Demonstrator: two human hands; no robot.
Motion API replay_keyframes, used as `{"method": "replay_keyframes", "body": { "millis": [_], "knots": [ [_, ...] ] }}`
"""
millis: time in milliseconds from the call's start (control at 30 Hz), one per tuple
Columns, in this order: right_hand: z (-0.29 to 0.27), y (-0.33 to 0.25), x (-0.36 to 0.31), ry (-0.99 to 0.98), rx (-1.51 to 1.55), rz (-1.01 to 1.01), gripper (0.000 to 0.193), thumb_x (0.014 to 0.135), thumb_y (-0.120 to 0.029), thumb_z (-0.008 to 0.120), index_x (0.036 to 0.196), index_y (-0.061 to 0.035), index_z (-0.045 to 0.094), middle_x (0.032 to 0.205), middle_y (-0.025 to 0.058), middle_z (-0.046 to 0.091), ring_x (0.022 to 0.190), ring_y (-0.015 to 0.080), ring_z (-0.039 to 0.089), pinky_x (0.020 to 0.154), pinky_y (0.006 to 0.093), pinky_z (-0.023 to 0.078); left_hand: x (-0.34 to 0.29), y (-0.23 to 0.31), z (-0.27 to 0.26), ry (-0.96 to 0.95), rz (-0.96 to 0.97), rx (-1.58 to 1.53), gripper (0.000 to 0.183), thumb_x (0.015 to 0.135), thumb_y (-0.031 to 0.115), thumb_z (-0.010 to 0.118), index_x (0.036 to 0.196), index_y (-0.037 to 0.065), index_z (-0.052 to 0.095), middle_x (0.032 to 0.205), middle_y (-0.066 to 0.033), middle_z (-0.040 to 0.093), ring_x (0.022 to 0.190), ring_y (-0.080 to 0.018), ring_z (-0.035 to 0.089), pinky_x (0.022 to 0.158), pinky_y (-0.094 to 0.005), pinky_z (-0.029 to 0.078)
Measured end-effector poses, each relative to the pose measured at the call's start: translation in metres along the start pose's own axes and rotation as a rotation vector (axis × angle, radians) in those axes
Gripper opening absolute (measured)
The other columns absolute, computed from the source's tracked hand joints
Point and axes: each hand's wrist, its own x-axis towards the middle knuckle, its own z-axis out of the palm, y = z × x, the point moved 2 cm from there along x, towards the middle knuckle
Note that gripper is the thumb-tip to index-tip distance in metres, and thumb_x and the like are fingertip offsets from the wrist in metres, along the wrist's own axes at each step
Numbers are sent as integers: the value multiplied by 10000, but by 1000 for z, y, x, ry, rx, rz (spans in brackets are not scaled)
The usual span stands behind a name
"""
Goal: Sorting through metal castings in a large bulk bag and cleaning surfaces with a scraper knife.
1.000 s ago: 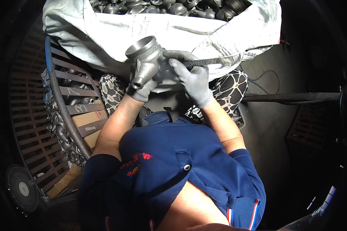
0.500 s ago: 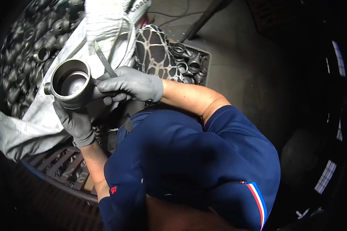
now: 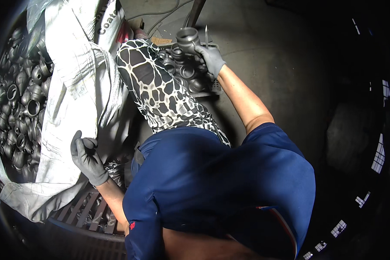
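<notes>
My right hand (image 3: 211, 60), in a grey glove, grips a dark metal pipe fitting (image 3: 187, 40) with a round, open collar. A thin, pointed file-like tool (image 3: 206, 37) sticks up from the same hand. Below the fitting is a crate (image 3: 216, 88) holding several similar dark fittings (image 3: 186, 71). My gloved left hand (image 3: 89, 162) is empty, its fingers loosely bent and apart, beside the white woven bag (image 3: 67, 86). Part of the crate is hidden by my leg.
A large heap of dark metal fittings (image 3: 19, 108) lies in the bag at left. My patterned trouser leg (image 3: 154, 82) stands between bag and crate. A slatted rack (image 3: 84, 212) is at lower left. Cables (image 3: 160, 19) and a dark post (image 3: 196, 13) stand beyond the crate.
My right hand has carried the fitting and the tool away from the bag to above the crate. My left hand has let go of the fitting and stays near the bag.
</notes>
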Motion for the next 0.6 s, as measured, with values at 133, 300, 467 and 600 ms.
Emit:
{"method": "replay_keyframes", "body": {
  "millis": [133, 300, 467, 600],
  "knots": [
    [-7, 73, 24, 116, -80, 222, 240, 825, -308, 653, 875, -74, 640, 669, 26, 597, 480, 94, 469, 403, 240, 327, -2, -6, -6, 40, -48, 30, 273, 984, 114, 443, 1141, -82, 551, 594, 0, 382, 562, -96, 373, 539, -242, 342],
    [-3, 139, 60, 147, -232, 41, 206, 807, -245, 650, 872, -50, 639, 646, 36, 606, 505, 119, 522, 439, 275, 379, -3, -3, 8, 39, -72, 89, 284, 985, 134, 448, 1157, -75, 536, 649, 0, 432, 601, -81, 406, 589, -215, 357],
    [13, 113, 67, 79, -134, 137, 259, 809, -234, 588, 913, -10, 666, 804, 90, 648, 566, 157, 587, 505, 294, 455, 7, -1, -2, 32, -40, 99, 323, 979, 157, 458, 1171, -95, 522, 616, -25, 482, 611, -120, 481, 649, -257, 416],
    [52, 24, 50, -119, 430, -3, 252, 927, -217, 472, 1084, -56, 585, 920, 73, 641, 641, 154, 584, 490, 267, 433, 8, 8, -19, 117, -2, 157, 319, 981, 167, 452, 1144, -94, 532, 630, -42, 530, 596, -109, 492, 690, -265, 451]
  ]
}}
